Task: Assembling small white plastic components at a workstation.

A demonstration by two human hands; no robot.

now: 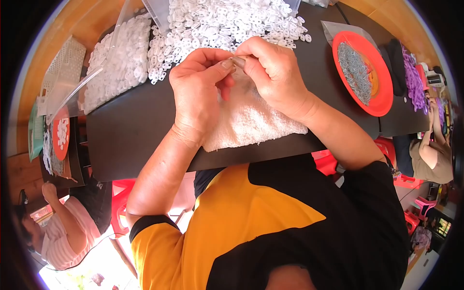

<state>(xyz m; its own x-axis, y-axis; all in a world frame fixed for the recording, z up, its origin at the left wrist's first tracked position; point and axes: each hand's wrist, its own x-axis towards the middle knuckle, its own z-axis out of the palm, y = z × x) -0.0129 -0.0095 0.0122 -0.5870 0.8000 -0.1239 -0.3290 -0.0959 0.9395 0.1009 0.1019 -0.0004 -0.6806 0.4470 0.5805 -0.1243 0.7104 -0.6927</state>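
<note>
Fingertips (226,64) meet, your left hand (195,92) and right hand (279,72) coming thumb to thumb, each thumb drawn in close to its curled forefinger! Whether a small piece sits pinched between them, I can't tell: your fingers hide it. Beneath them lies the pale cloth (256,126); just beyond, loose white plastic pieces (217,26) spread out; to their left, a packed white mass (121,60); well right, a red plate (384,94) holding slender grey metal parts (354,72).

Single head-worn fisheye view faces down at close range on left hand (195,87), right hand (276,72), table (135,133) and torso (261,203).
</note>
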